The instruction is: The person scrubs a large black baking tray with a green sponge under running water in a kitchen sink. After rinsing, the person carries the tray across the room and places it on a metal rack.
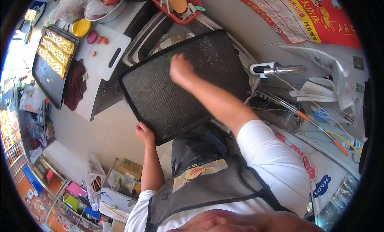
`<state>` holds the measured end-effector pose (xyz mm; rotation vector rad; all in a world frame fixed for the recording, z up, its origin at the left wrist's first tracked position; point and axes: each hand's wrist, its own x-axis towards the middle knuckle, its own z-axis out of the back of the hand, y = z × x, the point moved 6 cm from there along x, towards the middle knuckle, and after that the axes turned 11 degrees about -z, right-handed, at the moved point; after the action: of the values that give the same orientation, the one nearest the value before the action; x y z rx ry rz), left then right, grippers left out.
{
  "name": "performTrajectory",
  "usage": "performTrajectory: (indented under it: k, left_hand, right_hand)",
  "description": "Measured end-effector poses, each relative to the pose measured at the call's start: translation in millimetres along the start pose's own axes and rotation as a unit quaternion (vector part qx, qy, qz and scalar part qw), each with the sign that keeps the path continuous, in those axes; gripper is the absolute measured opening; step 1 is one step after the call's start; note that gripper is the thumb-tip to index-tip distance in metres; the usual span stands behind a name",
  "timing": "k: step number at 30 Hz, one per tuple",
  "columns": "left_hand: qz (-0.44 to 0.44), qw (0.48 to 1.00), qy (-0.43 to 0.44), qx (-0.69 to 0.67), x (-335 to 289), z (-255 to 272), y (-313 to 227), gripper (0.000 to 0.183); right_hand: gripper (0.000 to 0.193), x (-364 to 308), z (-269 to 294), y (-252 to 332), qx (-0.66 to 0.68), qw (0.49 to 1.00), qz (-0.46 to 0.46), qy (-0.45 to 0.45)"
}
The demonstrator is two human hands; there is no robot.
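Observation:
A large black baking tray (208, 92) with a textured, pale-flecked surface lies tilted across the sink's near side. My left hand (145, 134) is closed round its near left rim, at the corner. Over the tray's upper middle, my right hand (182, 71) is closed and pressed down, slightly blurred. A sliver of green, which looks like a scouring pad (169, 58), shows at its fingertips; the rest is hidden under the hand. Behind the tray, the metal sink (146, 40) is partly covered.
A tap (280, 70) stands right of the tray. Behind the sink is a red basket (188, 16). On the left counter are a white cutting board (106, 46), a dark cloth (76, 86) and a tray of baked strips (36, 72). An orange-handled pole (312, 122) leans at right.

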<state>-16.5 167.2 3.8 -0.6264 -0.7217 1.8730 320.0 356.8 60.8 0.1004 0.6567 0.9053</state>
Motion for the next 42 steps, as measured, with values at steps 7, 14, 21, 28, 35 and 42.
performTrajectory:
  k: [7, 14, 21, 28, 35, 42]
  left_hand:
    - [0.011, 1.0, 0.009, -0.012, 1, 3, -12, 0.038]
    - [0.035, 0.999, 0.032, 0.002, 0, 1, -11, 0.041]
    - [0.024, 0.999, 0.002, -0.02, -2, 1, -15, 0.041]
    - [0.024, 0.999, 0.021, 0.009, -1, 0, -19, 0.042]
    - [0.033, 0.999, 0.008, 0.029, -5, 1, -20, 0.047]
    - [0.032, 0.997, 0.031, 0.066, -2, 1, -11, 0.051]
  right_hand:
    - [0.028, 17, -10, -9, -0.055, 0.998, 0.013, -0.018]
    - [0.027, 47, 66, -96, -0.075, 0.988, -0.035, -0.132]
    - [0.021, -95, -21, -68, -0.105, 0.991, 0.072, 0.037]
    - [0.027, 20, 55, -157, -0.1, 0.988, -0.034, -0.115]
    - [0.02, -83, 46, -151, -0.108, 0.991, 0.031, -0.07]
    - [0.02, -90, 23, -199, -0.14, 0.989, 0.039, -0.038]
